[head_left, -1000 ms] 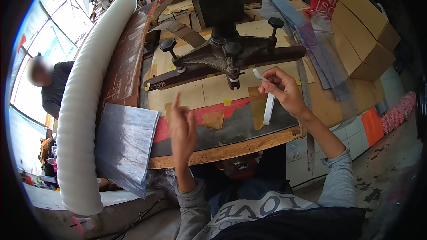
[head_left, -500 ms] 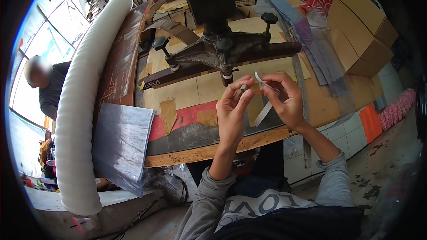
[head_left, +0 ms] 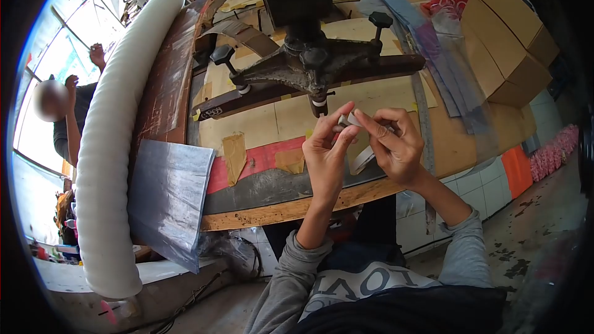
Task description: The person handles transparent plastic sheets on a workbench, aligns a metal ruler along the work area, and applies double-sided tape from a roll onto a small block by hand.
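My left hand [head_left: 326, 154] pinches a small dark-and-light piece [head_left: 343, 122] whose shape is partly covered by the fingers. Close against it on the right, my right hand [head_left: 396, 145] grips a white strip [head_left: 363, 159], and one end of the strip touches the small piece. The strip's lower part hangs below my right fingers. Both hands are raised over the table's front part, just in front of a dark metal press arm [head_left: 309, 65] with black knobs.
A long white foam roll [head_left: 111, 148] lies along the left, beside a bluish plastic sheet [head_left: 170, 198]. Behind the roll a person [head_left: 73, 111] has both hands raised. Cardboard boxes [head_left: 504, 43] stand at right. The table has a wooden front edge [head_left: 272, 211].
My left hand came up from the left, with the small piece first visible half a second ago, and met the strip in my right hand. The person at left has raised their hands.
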The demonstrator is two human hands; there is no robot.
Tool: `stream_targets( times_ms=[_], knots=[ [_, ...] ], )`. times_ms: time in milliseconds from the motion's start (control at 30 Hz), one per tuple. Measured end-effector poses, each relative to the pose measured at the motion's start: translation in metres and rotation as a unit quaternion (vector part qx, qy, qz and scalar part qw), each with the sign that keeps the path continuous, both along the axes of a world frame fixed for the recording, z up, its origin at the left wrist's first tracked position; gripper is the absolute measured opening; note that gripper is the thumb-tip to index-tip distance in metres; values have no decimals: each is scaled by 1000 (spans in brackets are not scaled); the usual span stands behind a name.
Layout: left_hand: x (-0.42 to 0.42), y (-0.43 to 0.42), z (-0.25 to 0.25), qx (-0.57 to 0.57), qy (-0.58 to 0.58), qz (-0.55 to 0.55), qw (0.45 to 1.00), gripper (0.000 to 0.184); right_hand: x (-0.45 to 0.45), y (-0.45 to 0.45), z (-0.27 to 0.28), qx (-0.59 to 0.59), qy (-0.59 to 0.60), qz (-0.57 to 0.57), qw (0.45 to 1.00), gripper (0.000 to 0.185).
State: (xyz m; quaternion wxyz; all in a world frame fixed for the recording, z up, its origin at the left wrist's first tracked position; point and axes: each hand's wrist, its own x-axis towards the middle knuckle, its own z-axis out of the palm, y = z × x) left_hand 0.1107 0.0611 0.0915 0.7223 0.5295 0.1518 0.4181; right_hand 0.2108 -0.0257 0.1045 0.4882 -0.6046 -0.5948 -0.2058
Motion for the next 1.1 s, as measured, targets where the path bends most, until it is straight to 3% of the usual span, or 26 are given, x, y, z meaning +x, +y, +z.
stream_targets(
  times_ms=[633, 1100],
  knots=[
    [-2, 5, -5, 115, 27, 35, 992, 36, 1, 2, 1, -14, -24, -3, 1000, 55],
    [-1, 4, 0, 91, 21, 34, 995, 41, -1, -1, 0, -50, -53, 12, 997, 60]
  ],
)
